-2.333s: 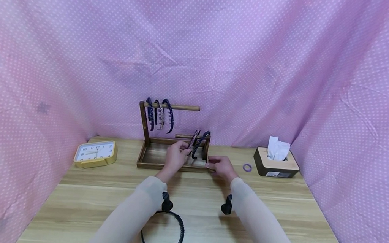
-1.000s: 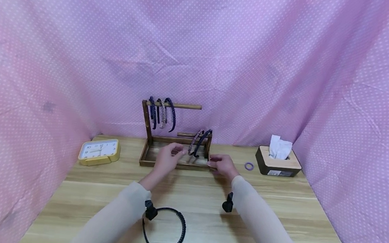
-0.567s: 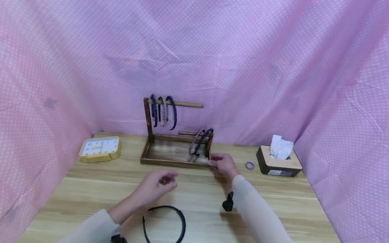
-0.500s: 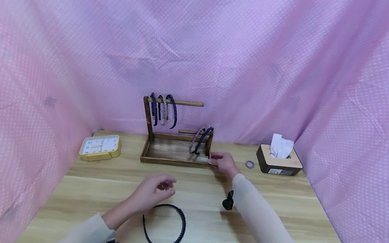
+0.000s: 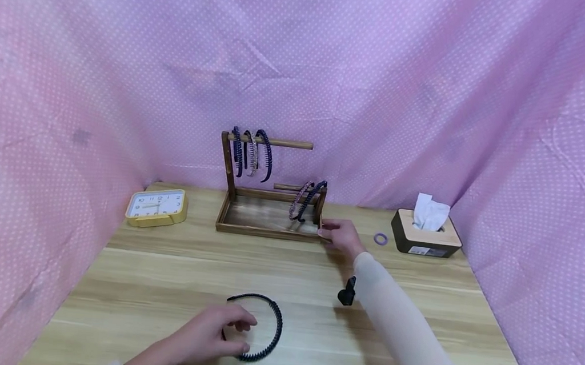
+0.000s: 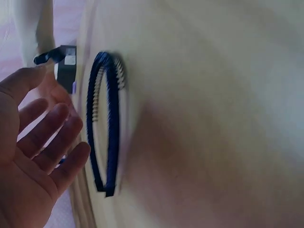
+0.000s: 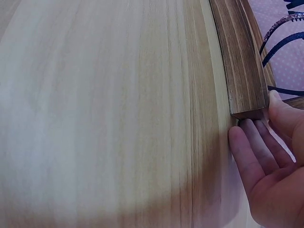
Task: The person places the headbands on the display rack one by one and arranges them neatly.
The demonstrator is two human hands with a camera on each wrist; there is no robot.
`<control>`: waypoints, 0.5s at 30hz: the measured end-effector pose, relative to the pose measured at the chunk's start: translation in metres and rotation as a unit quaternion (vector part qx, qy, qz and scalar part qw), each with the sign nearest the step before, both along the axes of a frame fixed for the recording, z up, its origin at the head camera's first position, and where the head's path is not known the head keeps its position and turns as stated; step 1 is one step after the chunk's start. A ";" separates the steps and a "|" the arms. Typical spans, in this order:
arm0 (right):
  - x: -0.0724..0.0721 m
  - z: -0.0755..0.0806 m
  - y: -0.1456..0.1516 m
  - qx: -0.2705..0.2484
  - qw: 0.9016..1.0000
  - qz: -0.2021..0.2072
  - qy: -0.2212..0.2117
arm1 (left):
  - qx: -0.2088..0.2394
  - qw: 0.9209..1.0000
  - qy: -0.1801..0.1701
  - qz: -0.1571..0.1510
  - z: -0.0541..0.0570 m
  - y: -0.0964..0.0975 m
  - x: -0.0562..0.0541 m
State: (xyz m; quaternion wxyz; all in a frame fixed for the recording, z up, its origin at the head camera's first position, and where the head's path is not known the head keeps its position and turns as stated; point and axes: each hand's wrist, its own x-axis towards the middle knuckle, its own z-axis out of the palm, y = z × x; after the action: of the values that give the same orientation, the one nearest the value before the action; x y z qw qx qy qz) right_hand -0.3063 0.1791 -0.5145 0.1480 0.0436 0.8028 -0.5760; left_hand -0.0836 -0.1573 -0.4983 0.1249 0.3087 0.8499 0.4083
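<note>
A black toothed headband (image 5: 279, 324) lies flat on the table at the front. My left hand (image 5: 205, 333) hovers over its left side, fingers loosely bent and apart, covering part of the band. In the left wrist view that headband (image 6: 112, 123) shows beside the spread fingers (image 6: 71, 164), with nothing in the hand. At the back stands a dark wooden headband rack (image 5: 268, 233) with a tray base. My right hand (image 5: 342, 236) grips its front right corner, thumb on the inside and fingers against the outer end, as the right wrist view shows.
Three headbands, including a pale one (image 5: 253, 155), hang on the rack's upper bar (image 5: 295, 144). A pinkish headband (image 5: 296, 200) and a dark one (image 5: 310, 200) hang on the lower bar. A yellow clock (image 5: 157, 207), purple ring (image 5: 380, 238) and tissue box (image 5: 424, 239) stand at the sides.
My left hand has let go of the pinkish headband at the lower bar and come back toward the front headband. My right hand has stayed at the rack's corner.
</note>
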 end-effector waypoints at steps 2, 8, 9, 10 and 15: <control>0.000 0.001 0.000 0.001 1.000 -0.001 -0.001 | 0.006 1.000 -0.003 -0.012 -0.004 0.001 0.005; 0.000 0.002 0.001 -0.001 1.000 0.002 -0.006 | -0.009 0.999 0.003 -0.041 -0.013 0.006 0.015; 0.000 0.002 0.001 -0.002 1.000 0.002 -0.006 | -0.013 0.999 0.011 -0.046 -0.014 0.007 0.016; 0.000 0.001 0.001 -0.002 1.000 0.002 -0.005 | -0.017 0.998 0.019 -0.050 -0.014 0.008 0.016; 0.001 -0.001 0.002 0.006 1.000 0.008 0.006 | -0.030 0.998 -0.005 -0.060 -0.016 0.012 0.017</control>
State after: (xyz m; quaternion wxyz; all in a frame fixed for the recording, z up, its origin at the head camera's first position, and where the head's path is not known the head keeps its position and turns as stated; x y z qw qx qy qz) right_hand -0.3051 0.1809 -0.5158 0.1480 0.0343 0.8072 -0.5704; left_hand -0.0665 -0.1457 -0.5143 0.1623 0.3534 0.8412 0.3758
